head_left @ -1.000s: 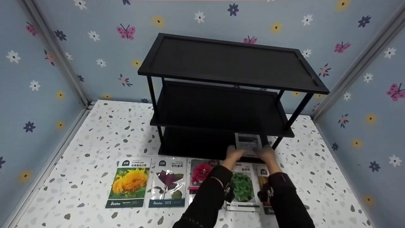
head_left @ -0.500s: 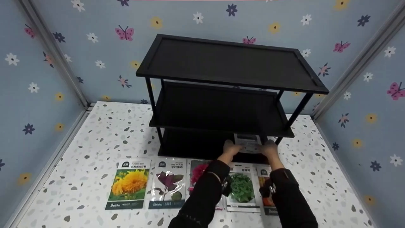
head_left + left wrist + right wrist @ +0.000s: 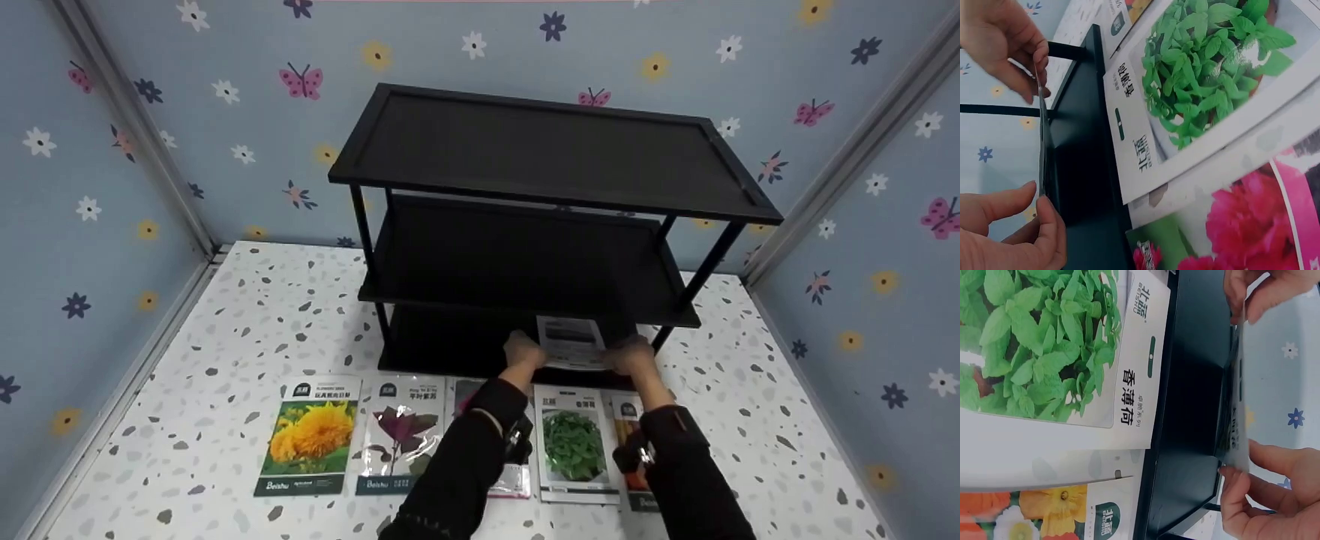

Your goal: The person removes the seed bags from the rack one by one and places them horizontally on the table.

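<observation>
Between my two hands is a pale printed seed packet [image 3: 570,343], low at the front of the black shelf rack [image 3: 540,150]. My left hand [image 3: 523,351] pinches one edge between thumb and fingers. At the opposite edge, my right hand [image 3: 631,355] pinches it the same way. Seen nearly edge-on in the right wrist view, the packet [image 3: 1234,402] stands over the bottom shelf [image 3: 1185,382]; whether it touches the shelf is hard to tell. Below my hands lies a mint seed packet [image 3: 574,446] with green leaves on its front.
Several more packets line the speckled surface [image 3: 187,420]: a yellow flower packet [image 3: 309,439], a purple leaf packet [image 3: 397,435], a pink flower packet [image 3: 1252,219] and an orange flower packet [image 3: 1055,509]. The middle shelf [image 3: 517,251] overhangs my hands. Patterned walls [image 3: 480,45] enclose the rack.
Both hands have shifted left along the bottom shelf with the pale packet between them. More of the mint packet shows now, while my left sleeve covers more of the pink flower packet.
</observation>
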Action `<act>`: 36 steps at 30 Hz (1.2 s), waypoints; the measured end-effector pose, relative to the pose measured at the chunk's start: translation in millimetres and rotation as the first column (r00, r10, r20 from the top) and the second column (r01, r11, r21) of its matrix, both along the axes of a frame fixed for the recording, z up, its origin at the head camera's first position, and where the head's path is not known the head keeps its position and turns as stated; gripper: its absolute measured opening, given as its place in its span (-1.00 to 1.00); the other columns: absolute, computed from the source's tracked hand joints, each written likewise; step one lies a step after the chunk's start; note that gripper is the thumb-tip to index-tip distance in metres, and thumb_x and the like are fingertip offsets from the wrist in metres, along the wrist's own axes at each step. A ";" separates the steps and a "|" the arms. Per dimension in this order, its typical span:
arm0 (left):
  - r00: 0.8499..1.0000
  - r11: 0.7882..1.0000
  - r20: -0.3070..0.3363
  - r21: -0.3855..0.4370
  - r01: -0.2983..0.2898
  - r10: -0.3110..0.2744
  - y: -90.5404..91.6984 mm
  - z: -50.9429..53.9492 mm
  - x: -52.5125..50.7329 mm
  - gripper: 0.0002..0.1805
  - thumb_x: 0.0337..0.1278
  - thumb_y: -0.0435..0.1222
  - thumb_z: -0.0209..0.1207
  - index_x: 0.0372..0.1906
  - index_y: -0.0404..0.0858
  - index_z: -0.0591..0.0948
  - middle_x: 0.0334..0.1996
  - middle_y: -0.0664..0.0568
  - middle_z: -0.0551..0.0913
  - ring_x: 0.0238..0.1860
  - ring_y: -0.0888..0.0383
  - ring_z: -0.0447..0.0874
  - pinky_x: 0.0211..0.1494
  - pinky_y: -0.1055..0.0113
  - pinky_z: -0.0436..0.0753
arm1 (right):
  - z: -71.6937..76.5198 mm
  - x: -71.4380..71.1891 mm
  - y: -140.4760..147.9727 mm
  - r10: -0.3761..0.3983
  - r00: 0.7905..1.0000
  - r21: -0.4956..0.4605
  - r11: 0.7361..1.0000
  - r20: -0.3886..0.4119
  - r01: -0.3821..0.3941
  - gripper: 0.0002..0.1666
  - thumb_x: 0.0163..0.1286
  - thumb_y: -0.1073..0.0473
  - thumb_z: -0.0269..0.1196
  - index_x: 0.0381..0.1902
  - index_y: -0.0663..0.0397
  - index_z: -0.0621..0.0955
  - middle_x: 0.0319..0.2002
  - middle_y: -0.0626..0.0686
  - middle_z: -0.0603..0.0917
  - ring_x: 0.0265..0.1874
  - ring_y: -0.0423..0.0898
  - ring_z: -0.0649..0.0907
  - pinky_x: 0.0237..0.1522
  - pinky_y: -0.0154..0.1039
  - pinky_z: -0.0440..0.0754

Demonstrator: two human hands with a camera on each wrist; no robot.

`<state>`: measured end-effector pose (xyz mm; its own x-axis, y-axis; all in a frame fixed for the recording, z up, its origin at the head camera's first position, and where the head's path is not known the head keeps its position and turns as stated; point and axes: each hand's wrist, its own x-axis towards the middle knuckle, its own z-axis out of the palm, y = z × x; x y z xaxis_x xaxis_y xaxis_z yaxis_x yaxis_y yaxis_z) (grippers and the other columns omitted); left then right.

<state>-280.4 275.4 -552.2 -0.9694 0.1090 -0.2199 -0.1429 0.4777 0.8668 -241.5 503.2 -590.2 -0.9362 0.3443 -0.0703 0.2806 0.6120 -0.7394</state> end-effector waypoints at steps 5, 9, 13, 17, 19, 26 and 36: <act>0.981 0.986 0.188 0.165 0.009 -0.041 -36.7 56.0 25.1 -0.42 -0.21 -0.48 0.30 0.02 -0.55 0.37 -0.29 -0.27 0.56 -0.40 -0.02 0.61 -0.37 0.26 0.62 | 42.9 27.0 -29.3 -0.028 1.000 -0.372 0.928 0.013 0.031 -0.74 0.00 0.27 0.34 -0.47 0.42 0.56 -0.76 0.00 0.46 -0.83 -0.18 0.38 -0.78 -0.34 0.34; 0.972 0.905 0.206 0.425 0.017 -0.115 -54.9 50.0 26.8 -0.52 -0.27 -0.58 0.29 -0.10 -0.58 0.42 -0.26 -0.30 0.52 -0.36 -0.05 0.62 -0.31 0.27 0.63 | 102.4 56.6 -71.1 -0.103 0.987 -0.601 0.783 0.128 0.159 -0.69 0.13 0.43 0.17 -0.18 0.49 0.39 -0.68 0.03 0.47 -0.75 -0.18 0.40 -0.69 -0.35 0.39; 0.959 0.828 0.206 0.558 0.048 -0.195 -62.3 25.8 18.3 -0.60 -0.32 -0.56 0.33 -0.21 -0.53 0.51 -0.30 -0.27 0.54 -0.36 -0.03 0.61 -0.30 0.28 0.62 | 129.4 76.9 -88.9 -0.057 0.989 -0.749 0.648 0.137 0.141 -0.90 0.21 0.43 0.10 -0.31 0.34 0.54 -0.64 0.00 0.48 -0.68 -0.19 0.42 -0.59 -0.39 0.43; 0.934 0.845 0.280 0.533 0.040 -0.220 -86.9 79.3 51.6 -0.66 -0.16 -0.58 0.22 -0.15 -0.58 0.50 -0.35 -0.24 0.59 -0.43 0.06 0.62 -0.22 0.27 0.61 | 134.6 92.5 -98.8 -0.026 0.995 -0.766 0.637 0.092 0.088 -0.90 0.23 0.38 0.11 -0.38 0.20 0.59 -0.62 -0.03 0.45 -0.66 -0.22 0.40 -0.55 -0.40 0.45; 0.930 0.830 0.273 0.554 0.058 -0.247 -99.8 95.3 66.1 -0.64 -0.12 -0.59 0.18 -0.10 -0.63 0.45 -0.35 -0.25 0.58 -0.49 0.11 0.60 -0.23 0.30 0.61 | 132.5 98.3 -102.5 -0.015 0.997 -0.755 0.653 0.070 0.063 -0.91 0.23 0.34 0.12 -0.33 0.22 0.58 -0.63 -0.04 0.42 -0.66 -0.24 0.39 -0.54 -0.42 0.46; 0.931 0.788 0.196 0.602 0.133 -0.307 -131.2 86.8 89.9 -0.66 -0.12 -0.60 0.16 -0.15 -0.66 0.43 -0.36 -0.24 0.56 -0.52 0.18 0.57 -0.28 0.34 0.62 | 126.8 122.4 -123.5 0.055 0.998 -0.776 0.630 -0.008 -0.040 -0.92 0.26 0.33 0.10 -0.31 0.23 0.53 -0.57 -0.05 0.49 -0.60 -0.26 0.47 -0.53 -0.46 0.49; 0.934 0.761 0.094 0.611 0.219 -0.345 -165.5 78.5 129.4 -0.72 -0.11 -0.58 0.15 -0.22 -0.64 0.43 -0.46 -0.10 0.61 -0.48 0.19 0.57 -0.29 0.29 0.62 | 118.8 159.0 -146.8 0.168 0.986 -0.808 0.581 -0.004 -0.102 -0.96 0.26 0.31 0.10 -0.35 0.21 0.48 -0.52 -0.03 0.48 -0.58 -0.25 0.47 -0.51 -0.44 0.50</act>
<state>-151.0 109.9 -473.7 -0.8197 0.5379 -0.1970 -0.2729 -0.0644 0.9599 -82.5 356.4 -471.3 -0.9488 -0.0130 -0.3156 0.3124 -0.1864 -0.9315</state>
